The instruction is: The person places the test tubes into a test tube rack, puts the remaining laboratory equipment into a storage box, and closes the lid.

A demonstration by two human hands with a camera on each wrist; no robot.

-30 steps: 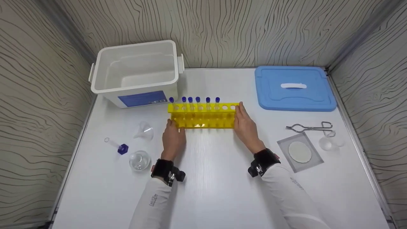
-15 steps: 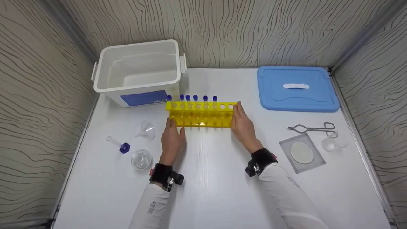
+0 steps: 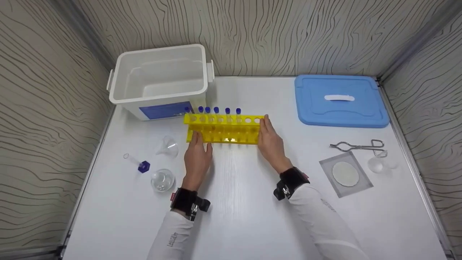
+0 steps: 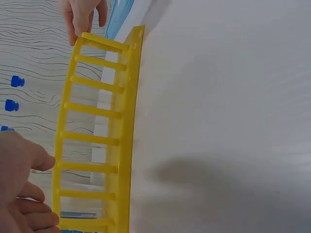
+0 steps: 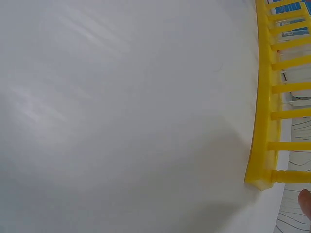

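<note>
A yellow test tube rack (image 3: 223,133) stands near the middle of the table. Several blue-capped test tubes (image 3: 216,110) sit in its back row. My left hand (image 3: 197,159) is at the rack's left front, fingers reaching its front and thumb apart; in the left wrist view, that hand (image 4: 24,189) has loosely bent fingers beside the rail. At the rack's right end is my right hand (image 3: 271,142), fairly straight fingers laid along that end. A fingertip (image 5: 305,204) shows just past the rack's end post in the right wrist view; most of that hand is outside it.
Behind stand a white bin (image 3: 158,76) and a blue lid (image 3: 341,101). On the left are a clear funnel (image 3: 168,146), a small cylinder with purple base (image 3: 143,166) and a glass vessel (image 3: 162,180). On the right: tongs (image 3: 357,146), gauze mat (image 3: 345,174), round glass flask (image 3: 377,164).
The rack has slid left along with my right hand. My left fingers now lie farther in along the rack's front. The whole view has shifted slightly.
</note>
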